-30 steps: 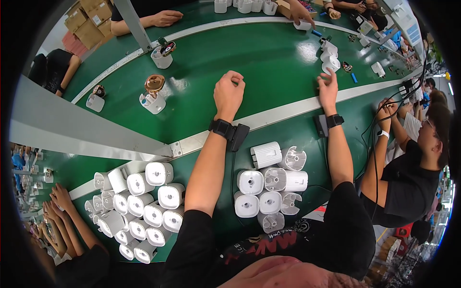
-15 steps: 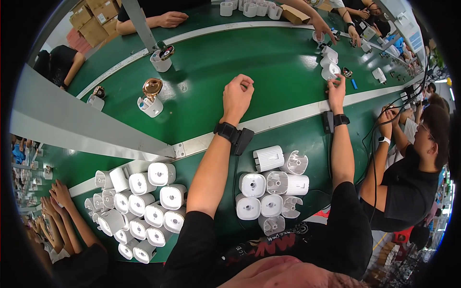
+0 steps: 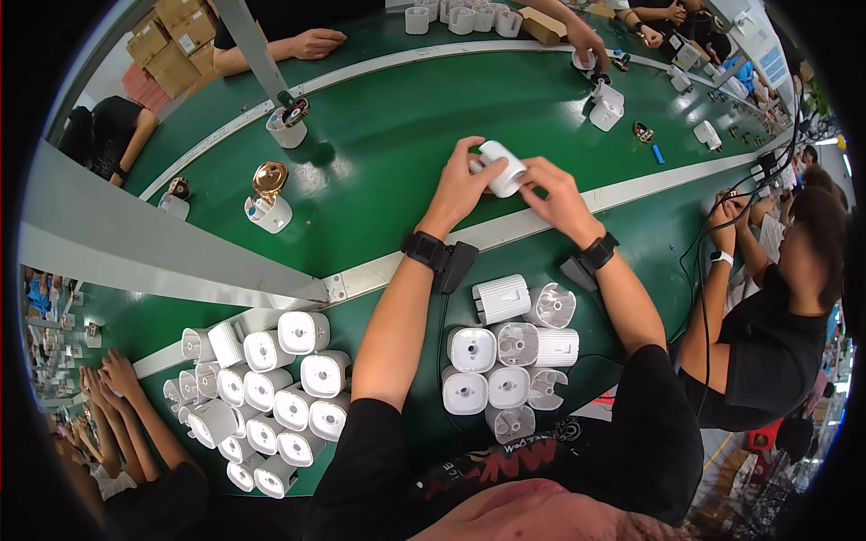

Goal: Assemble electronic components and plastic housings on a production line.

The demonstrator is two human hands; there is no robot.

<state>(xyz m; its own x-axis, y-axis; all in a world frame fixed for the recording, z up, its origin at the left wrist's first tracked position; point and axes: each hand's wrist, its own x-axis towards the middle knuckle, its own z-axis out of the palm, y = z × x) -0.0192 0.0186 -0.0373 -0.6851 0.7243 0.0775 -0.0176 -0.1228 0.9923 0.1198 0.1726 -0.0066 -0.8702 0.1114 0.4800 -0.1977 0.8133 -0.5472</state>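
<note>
One white plastic housing (image 3: 502,169) is held up over the green work surface (image 3: 379,171), at the far side of the pale rail (image 3: 622,191). Left hand (image 3: 461,187): thumb and fingers closed round its left side. Right hand (image 3: 553,189): fingers bent narrow at its right end; cannot tell whether they grip. Step in hand, judged: two-handed handling. Next move probably calls for steady left support, right fingertips free to adjust. Nearer, between forearms: a cluster of similar housings (image 3: 469,348).

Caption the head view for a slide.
Left hand and right hand hold a white housing over a green table, with white casings clustered on the near side.
</note>
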